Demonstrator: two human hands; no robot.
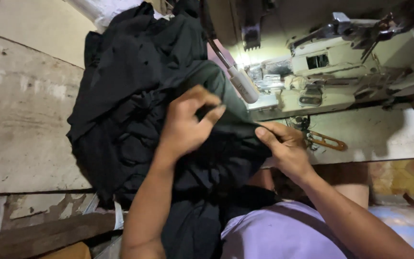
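Left hand [185, 122] is closed on a fold of the black cloth [130, 96], fingers curled over the edge with the thumb pressing from above. Right hand [283, 146] pinches the same edge a little further along, thumb on top. Between the two grips the edge runs straight and taut, which looks like the reason for holding it at two points.

The cloth is bunched in a big heap on the bench [25, 120], spilling down toward the person's lap. The held edge sits just beside the sewing machine [341, 62], near its lit needle area. Orange-handled scissors [324, 140] lie on the bench right of the right hand, within easy reach.
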